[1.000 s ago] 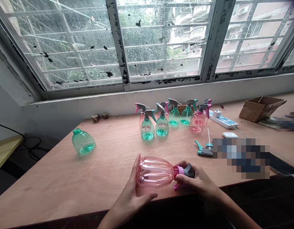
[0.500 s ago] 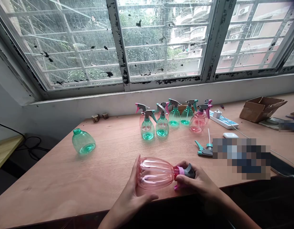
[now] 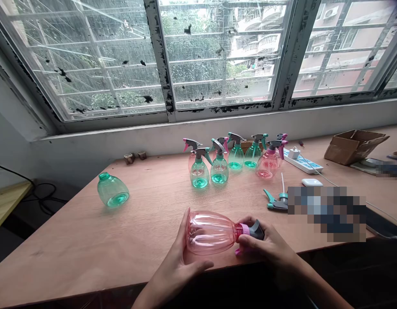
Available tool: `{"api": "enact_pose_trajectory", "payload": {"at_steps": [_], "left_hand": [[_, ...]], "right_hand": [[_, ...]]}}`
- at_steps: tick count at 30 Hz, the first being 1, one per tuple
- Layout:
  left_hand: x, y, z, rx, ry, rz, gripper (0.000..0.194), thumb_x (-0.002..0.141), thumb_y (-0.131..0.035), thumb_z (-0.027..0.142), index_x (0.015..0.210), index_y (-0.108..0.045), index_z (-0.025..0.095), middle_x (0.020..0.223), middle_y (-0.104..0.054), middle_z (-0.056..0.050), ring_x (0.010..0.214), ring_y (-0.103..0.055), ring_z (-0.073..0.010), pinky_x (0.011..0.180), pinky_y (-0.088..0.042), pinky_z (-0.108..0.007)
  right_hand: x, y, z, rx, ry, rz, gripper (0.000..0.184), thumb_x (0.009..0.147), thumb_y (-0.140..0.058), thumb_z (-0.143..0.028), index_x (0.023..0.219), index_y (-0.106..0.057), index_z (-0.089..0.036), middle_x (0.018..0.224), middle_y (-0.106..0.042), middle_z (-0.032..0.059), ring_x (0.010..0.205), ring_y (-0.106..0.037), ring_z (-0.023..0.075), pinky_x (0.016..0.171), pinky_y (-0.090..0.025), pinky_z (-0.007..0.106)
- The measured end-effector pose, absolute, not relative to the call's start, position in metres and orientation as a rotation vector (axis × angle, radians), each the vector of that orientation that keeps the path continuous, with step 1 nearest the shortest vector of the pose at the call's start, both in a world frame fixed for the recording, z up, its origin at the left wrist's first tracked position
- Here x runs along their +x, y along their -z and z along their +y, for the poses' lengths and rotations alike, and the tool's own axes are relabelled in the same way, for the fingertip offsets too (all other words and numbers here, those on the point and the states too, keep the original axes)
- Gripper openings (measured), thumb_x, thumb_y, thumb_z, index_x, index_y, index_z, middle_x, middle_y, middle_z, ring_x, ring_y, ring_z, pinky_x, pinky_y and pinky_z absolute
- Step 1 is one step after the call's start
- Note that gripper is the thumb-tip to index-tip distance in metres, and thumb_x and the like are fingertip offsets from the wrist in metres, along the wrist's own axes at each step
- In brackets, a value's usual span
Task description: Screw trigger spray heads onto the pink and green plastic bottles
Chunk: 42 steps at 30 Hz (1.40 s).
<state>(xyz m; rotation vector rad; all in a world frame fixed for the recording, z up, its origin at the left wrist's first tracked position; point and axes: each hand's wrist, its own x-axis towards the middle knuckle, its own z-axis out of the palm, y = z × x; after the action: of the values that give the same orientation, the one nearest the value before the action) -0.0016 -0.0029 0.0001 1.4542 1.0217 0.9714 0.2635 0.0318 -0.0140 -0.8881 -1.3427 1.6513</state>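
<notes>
A clear pink spray bottle (image 3: 211, 233) lies on its side between my hands, over the table's front edge. My left hand (image 3: 177, 257) cups its base, with the thumb stretched out below the bottle. At the neck, my right hand (image 3: 265, 242) grips the pink collar and grey spray head (image 3: 255, 230), thumb and fingers closed around it. Part of the pink trigger shows under that hand. To the left, a green bottle (image 3: 113, 190) without a spray head stands on the table. A loose spray head with a teal trigger (image 3: 277, 202) lies right of the pink bottle.
Several green spray bottles (image 3: 200, 174) and pink ones (image 3: 267, 165) stand at the back middle. Behind to the right are a white power strip (image 3: 306, 164), a white case (image 3: 311, 183) and an open cardboard box (image 3: 353, 148). A blurred patch hides things at the right.
</notes>
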Motion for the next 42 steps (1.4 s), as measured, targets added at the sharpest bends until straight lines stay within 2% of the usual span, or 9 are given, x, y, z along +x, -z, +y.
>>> {"api": "enact_pose_trajectory", "payload": {"at_steps": [4, 7, 10, 14, 20, 25, 31, 35, 42], "left_hand": [[0.002, -0.002, -0.004, 1.358, -1.007, 1.012, 0.103, 0.084, -0.076, 0.034, 0.159, -0.005, 0.026, 0.154, -0.043, -0.013, 0.142, -0.040, -0.0309, 0.122, -0.022, -0.049], [0.001, 0.001, -0.002, 1.392, -0.997, 1.005, 0.099, 0.083, -0.077, 0.031, 0.158, -0.012, 0.028, 0.163, -0.028, -0.010, 0.147, -0.032, -0.0311, 0.123, -0.021, -0.047], [-0.003, 0.005, 0.000, 1.465, -0.998, 1.014, 0.102, 0.083, -0.077, 0.028, 0.158, -0.009, 0.031, 0.166, -0.021, -0.006, 0.150, -0.025, -0.0290, 0.124, -0.021, -0.043], [-0.006, 0.010, 0.001, 1.495, -0.993, 0.998, 0.104, 0.083, -0.078, 0.029, 0.158, -0.006, 0.035, 0.166, -0.020, -0.004, 0.149, -0.028, -0.0286, 0.124, -0.023, -0.043], [-0.004, 0.009, 0.001, 1.466, -1.008, 1.004, 0.098, 0.085, -0.075, 0.033, 0.157, -0.008, 0.037, 0.168, -0.016, -0.003, 0.151, -0.022, -0.0290, 0.125, -0.014, -0.047], [-0.004, 0.007, -0.001, 1.565, -0.994, 1.053, 0.095, 0.089, -0.072, 0.030, 0.156, -0.005, 0.044, 0.167, -0.019, 0.000, 0.151, -0.022, -0.0288, 0.125, -0.009, -0.050], [-0.004, 0.006, -0.002, 1.528, -1.019, 1.073, 0.104, 0.084, -0.076, 0.031, 0.158, -0.003, 0.035, 0.166, -0.020, -0.006, 0.151, -0.022, -0.0317, 0.125, -0.011, -0.051], [-0.004, 0.008, 0.001, 1.472, -0.982, 1.039, 0.097, 0.087, -0.073, 0.033, 0.158, -0.008, 0.030, 0.166, -0.023, -0.008, 0.151, -0.022, -0.0317, 0.124, -0.017, -0.049], [-0.004, 0.003, 0.000, 1.619, -0.999, 1.082, 0.096, 0.089, -0.071, 0.031, 0.157, -0.003, 0.036, 0.167, -0.017, -0.003, 0.152, -0.018, -0.0303, 0.125, -0.007, -0.049]], "right_hand": [[0.263, 0.013, 0.031, -0.896, -1.645, -1.349, 0.033, 0.080, -0.081, -0.037, 0.099, -0.062, -0.018, 0.082, -0.071, -0.0009, 0.071, -0.074, 0.0186, 0.074, -0.063, 0.034], [0.263, 0.013, 0.031, -0.887, -1.644, -1.348, 0.033, 0.081, -0.080, -0.039, 0.099, -0.061, -0.018, 0.080, -0.072, -0.0002, 0.070, -0.074, 0.0188, 0.074, -0.063, 0.035], [0.263, 0.013, 0.033, -0.875, -1.641, -1.351, 0.033, 0.082, -0.079, -0.039, 0.099, -0.060, -0.018, 0.077, -0.073, 0.0000, 0.069, -0.073, 0.0188, 0.074, -0.063, 0.036], [0.263, 0.013, 0.033, -0.875, -1.634, -1.364, 0.033, 0.082, -0.079, -0.040, 0.099, -0.060, -0.018, 0.076, -0.073, 0.0000, 0.070, -0.073, 0.0189, 0.074, -0.062, 0.036], [0.262, 0.011, 0.031, -0.885, -1.616, -1.383, 0.034, 0.082, -0.078, -0.040, 0.100, -0.061, -0.017, 0.074, -0.074, 0.0002, 0.069, -0.073, 0.0189, 0.074, -0.062, 0.034], [0.261, 0.010, 0.032, -0.897, -1.613, -1.369, 0.034, 0.082, -0.079, -0.040, 0.099, -0.061, -0.017, 0.073, -0.074, -0.0002, 0.067, -0.073, 0.0182, 0.071, -0.063, 0.032], [0.262, 0.010, 0.031, -0.907, -1.617, -1.387, 0.033, 0.081, -0.079, -0.040, 0.098, -0.062, -0.017, 0.074, -0.074, -0.0007, 0.069, -0.074, 0.0180, 0.072, -0.062, 0.030], [0.262, 0.009, 0.032, -0.917, -1.601, -1.415, 0.034, 0.081, -0.078, -0.041, 0.098, -0.061, -0.017, 0.074, -0.074, 0.0002, 0.070, -0.075, 0.0192, 0.072, -0.062, 0.031], [0.262, 0.008, 0.032, -0.951, -1.572, -1.431, 0.036, 0.082, -0.077, -0.044, 0.099, -0.061, -0.018, 0.074, -0.076, 0.0016, 0.070, -0.075, 0.0211, 0.073, -0.061, 0.034]]}}
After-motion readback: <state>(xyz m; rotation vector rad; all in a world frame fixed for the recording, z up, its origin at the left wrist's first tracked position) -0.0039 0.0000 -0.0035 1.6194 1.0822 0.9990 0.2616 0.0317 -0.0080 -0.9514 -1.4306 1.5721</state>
